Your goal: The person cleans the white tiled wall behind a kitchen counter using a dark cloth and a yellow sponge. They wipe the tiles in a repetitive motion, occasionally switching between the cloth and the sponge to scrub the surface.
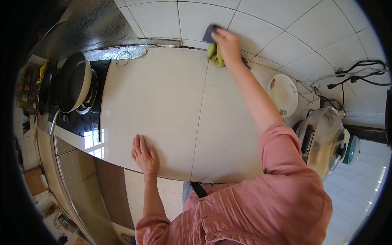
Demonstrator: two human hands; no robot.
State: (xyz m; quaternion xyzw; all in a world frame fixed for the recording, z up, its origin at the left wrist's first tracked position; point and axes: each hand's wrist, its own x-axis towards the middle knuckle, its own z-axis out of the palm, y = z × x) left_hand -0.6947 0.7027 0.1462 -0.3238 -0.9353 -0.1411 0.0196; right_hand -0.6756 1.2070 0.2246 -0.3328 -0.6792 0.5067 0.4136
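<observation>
My right hand (228, 44) reaches to the white tiled wall (206, 18) at the back of the counter. Its fingers are closed on a dark grey pad (210, 33), which is up against the tiles and slightly blurred. Just below that hand, a crumpled yellow-green cloth (215, 56) sits at the foot of the wall; whether the hand touches it I cannot tell. My left hand (145, 157) rests flat on the pale countertop (163, 94) near its front edge, fingers stretched out and holding nothing.
A frying pan (73, 83) stands on the black stove (94, 106) at the left. On the right are a flowered plate (282, 96), a large pot with a clear lid (322, 139) and black cables (359, 73) along the wall. A thin wire ring (122, 57) lies near the stove.
</observation>
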